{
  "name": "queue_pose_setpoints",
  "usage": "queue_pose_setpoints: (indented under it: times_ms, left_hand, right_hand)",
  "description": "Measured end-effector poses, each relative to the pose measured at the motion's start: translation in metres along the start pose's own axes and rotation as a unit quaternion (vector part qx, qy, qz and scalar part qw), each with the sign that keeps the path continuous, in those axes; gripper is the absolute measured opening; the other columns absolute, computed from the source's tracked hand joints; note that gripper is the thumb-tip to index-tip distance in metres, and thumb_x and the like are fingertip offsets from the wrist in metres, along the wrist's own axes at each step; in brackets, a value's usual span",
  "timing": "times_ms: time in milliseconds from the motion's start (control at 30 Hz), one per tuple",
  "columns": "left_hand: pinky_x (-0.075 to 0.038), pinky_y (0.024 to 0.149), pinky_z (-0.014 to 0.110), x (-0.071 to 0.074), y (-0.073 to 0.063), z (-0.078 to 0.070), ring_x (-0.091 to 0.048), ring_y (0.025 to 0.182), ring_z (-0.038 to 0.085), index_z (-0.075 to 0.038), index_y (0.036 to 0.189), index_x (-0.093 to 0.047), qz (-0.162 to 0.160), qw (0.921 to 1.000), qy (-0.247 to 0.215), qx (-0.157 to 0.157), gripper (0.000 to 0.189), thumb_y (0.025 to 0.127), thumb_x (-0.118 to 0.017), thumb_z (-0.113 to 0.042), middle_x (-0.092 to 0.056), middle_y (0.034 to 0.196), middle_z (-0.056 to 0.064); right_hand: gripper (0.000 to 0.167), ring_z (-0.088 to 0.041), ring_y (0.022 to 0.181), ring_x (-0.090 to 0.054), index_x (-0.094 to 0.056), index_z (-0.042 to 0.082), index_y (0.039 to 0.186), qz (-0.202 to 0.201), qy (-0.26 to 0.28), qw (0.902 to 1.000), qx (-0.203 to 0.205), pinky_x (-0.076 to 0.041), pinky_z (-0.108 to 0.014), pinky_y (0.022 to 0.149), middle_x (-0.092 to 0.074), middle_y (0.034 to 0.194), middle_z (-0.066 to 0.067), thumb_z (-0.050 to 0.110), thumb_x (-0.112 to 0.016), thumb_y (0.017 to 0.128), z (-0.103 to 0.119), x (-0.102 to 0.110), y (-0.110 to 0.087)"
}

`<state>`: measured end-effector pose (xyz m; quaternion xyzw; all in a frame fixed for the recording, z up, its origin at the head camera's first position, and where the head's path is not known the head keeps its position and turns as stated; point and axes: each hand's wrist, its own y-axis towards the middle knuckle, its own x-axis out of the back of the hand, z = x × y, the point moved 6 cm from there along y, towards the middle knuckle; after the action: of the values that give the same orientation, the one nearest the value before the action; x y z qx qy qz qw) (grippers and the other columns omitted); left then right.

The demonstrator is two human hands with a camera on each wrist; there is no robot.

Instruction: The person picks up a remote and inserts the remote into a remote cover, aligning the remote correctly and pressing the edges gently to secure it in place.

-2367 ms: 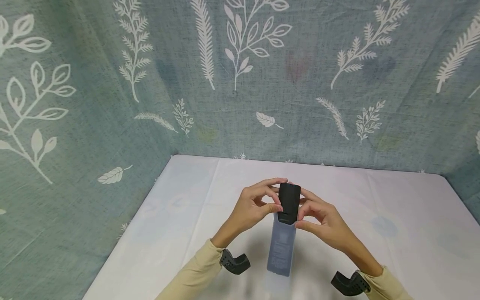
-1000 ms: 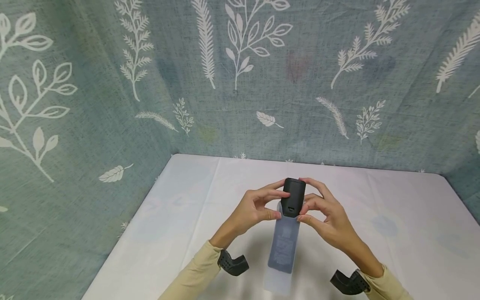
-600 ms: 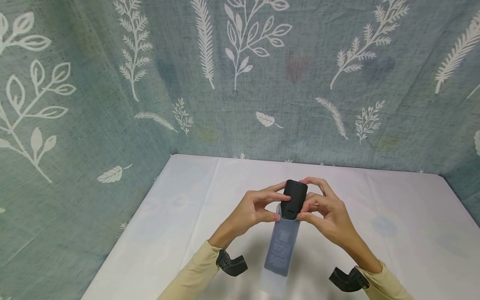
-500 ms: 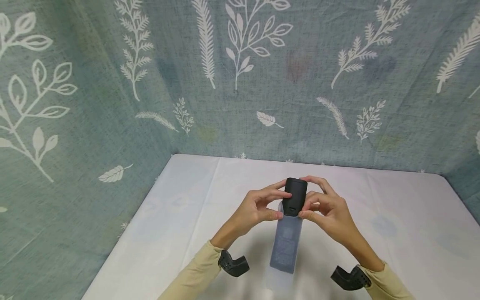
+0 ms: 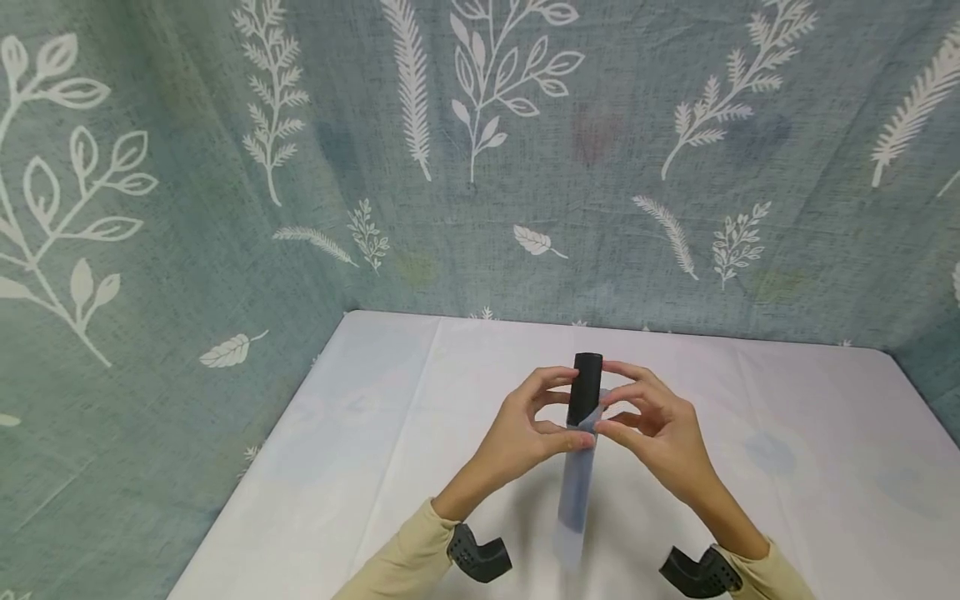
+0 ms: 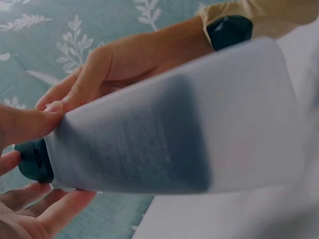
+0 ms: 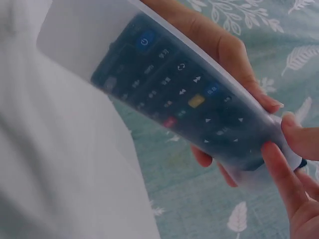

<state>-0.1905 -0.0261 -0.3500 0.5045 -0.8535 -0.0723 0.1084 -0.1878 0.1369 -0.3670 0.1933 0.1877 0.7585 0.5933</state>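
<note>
A black remote control (image 5: 585, 387) stands upright in a frosted, see-through sleeve (image 5: 574, 492), its black end poking out at the top. The sleeve's long, empty-looking end (image 6: 254, 119) extends past the remote. Through the film in the right wrist view, the remote's buttons show, including a blue power key (image 7: 145, 41). My left hand (image 5: 521, 429) pinches the sleeve's mouth, thumb across the front and fingers at the remote's left edge. My right hand (image 5: 660, 429) pinches the right side of the sleeve's mouth, where a flap of film (image 5: 591, 419) folds over the remote.
Both hands are above a table with a white cloth (image 5: 375, 400). A grey-green curtain (image 5: 480, 208) with white leaf prints hangs behind and to the left. Black devices (image 5: 480, 557) are strapped at both wrists over beige sleeves.
The remote and its sleeve have turned from broad side to narrow edge toward the head camera. My left thumb has slid rightward across the sleeve. A film flap now shows at its mouth.
</note>
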Motion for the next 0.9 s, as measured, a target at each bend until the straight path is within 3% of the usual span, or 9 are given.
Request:
queue_pose_setpoints:
  times_ms: [133, 267, 533, 633, 767, 900]
  left_hand:
    - [-0.055, 0.081, 0.036, 0.002, 0.002, 0.016, -0.051, 0.119, 0.028, -0.008, 0.135, -0.042, -0.006, 0.9985, -0.055, 0.002, 0.069, 0.076, -0.074, 0.006, -0.049, 0.134, 0.01]
    - [-0.054, 0.083, 0.041, 0.001, 0.004, 0.028, -0.051, 0.119, 0.027, -0.012, 0.134, -0.043, -0.001, 0.9947, -0.103, -0.006, 0.068, 0.076, -0.074, 0.006, -0.051, 0.134, 0.01]
    - [-0.052, 0.088, 0.038, -0.004, 0.003, 0.024, -0.046, 0.123, 0.032, -0.004, 0.138, -0.039, 0.01, 0.9843, -0.17, -0.048, 0.067, 0.079, -0.069, 0.006, -0.044, 0.135, 0.017]
    - [-0.052, 0.086, 0.034, -0.007, 0.003, 0.025, -0.046, 0.122, 0.033, -0.003, 0.14, -0.038, 0.006, 0.9804, -0.192, -0.043, 0.066, 0.081, -0.066, 0.006, -0.042, 0.135, 0.019]
    - [-0.052, 0.082, 0.032, -0.008, 0.002, 0.03, -0.047, 0.121, 0.031, -0.005, 0.141, -0.038, -0.009, 0.98, -0.198, -0.02, 0.063, 0.083, -0.061, 0.005, -0.042, 0.135, 0.018]
    - [-0.053, 0.08, 0.029, -0.005, 0.001, 0.036, -0.051, 0.117, 0.026, -0.006, 0.138, -0.043, -0.04, 0.9871, -0.155, 0.0, 0.056, 0.085, -0.061, 0.003, -0.047, 0.131, 0.015]
  right_hand:
    - [0.041, -0.023, 0.099, -0.061, -0.053, -0.013, 0.113, 0.013, 0.048, 0.9987, 0.005, -0.057, -0.035, 0.074, -0.05, 0.128, -0.023, -0.02, -0.067, 0.075, -0.001, -0.001, -0.001]
    - [0.043, -0.028, 0.098, -0.06, -0.049, -0.011, 0.12, 0.015, 0.056, 0.9979, -0.03, -0.057, -0.038, 0.073, -0.054, 0.125, -0.017, -0.015, -0.065, 0.081, -0.009, 0.0, -0.003]
    - [0.032, -0.023, 0.094, -0.062, -0.053, -0.007, 0.119, 0.026, 0.064, 0.9953, -0.068, -0.057, -0.039, 0.068, -0.062, 0.105, -0.011, -0.01, -0.059, 0.088, -0.025, 0.001, -0.006]
    - [0.028, -0.02, 0.087, -0.065, -0.055, -0.008, 0.116, 0.014, 0.068, 0.9931, -0.095, -0.057, -0.039, 0.067, -0.066, 0.099, -0.008, -0.007, -0.06, 0.088, -0.028, 0.001, -0.006]
    - [0.024, -0.019, 0.078, -0.068, -0.057, -0.012, 0.11, -0.016, 0.076, 0.9889, -0.127, -0.058, -0.039, 0.066, -0.069, 0.093, -0.005, -0.006, -0.063, 0.087, -0.031, 0.003, -0.008]
    - [0.019, -0.018, 0.074, -0.067, -0.06, -0.013, 0.103, -0.038, 0.067, 0.9875, -0.138, -0.058, -0.039, 0.064, -0.068, 0.089, -0.005, -0.004, -0.064, 0.086, -0.033, 0.007, -0.01]
